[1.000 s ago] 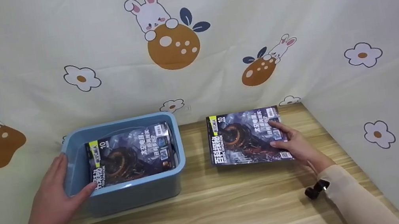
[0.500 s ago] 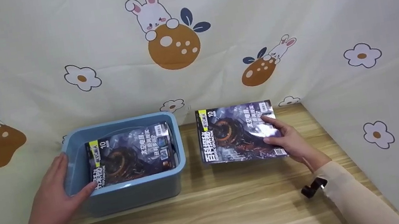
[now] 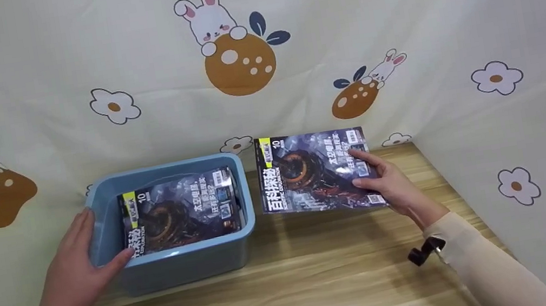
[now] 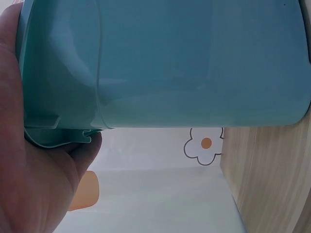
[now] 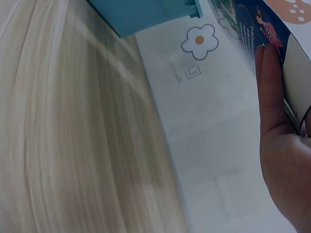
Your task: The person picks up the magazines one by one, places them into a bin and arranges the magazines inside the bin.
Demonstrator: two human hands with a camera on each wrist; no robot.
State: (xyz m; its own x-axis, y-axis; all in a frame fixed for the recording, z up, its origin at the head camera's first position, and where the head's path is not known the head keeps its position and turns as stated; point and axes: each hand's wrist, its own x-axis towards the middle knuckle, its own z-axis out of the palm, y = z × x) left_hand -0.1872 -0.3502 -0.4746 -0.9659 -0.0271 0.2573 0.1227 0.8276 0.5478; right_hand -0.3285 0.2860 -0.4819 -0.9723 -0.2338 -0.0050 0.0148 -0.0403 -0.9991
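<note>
A blue plastic bin [image 3: 184,268] stands on the table at the left, with a dark-covered magazine [image 3: 178,212] lying inside it. My left hand [image 3: 71,278] grips the bin's left rim, the thumb over the front corner; the left wrist view shows fingers curled under the rim of the bin [image 4: 184,63]. A second magazine [image 3: 314,174] with the same cover is held up off the table, right of the bin. My right hand [image 3: 393,183] pinches its right edge, thumb on the cover. In the right wrist view, straight fingers [image 5: 271,87] support the magazine's underside.
The wood-grain table [image 3: 302,301] runs under the bin and in front of it. A cloth backdrop [image 3: 158,122] printed with rabbits, oranges and flowers hangs close behind and along the right side. Black wrist mounts [image 3: 425,251] sit on both sleeves.
The right hand has lifted its magazine from the right side of the table and carried it up and left toward the bin. The left hand and the bin have stayed put.
</note>
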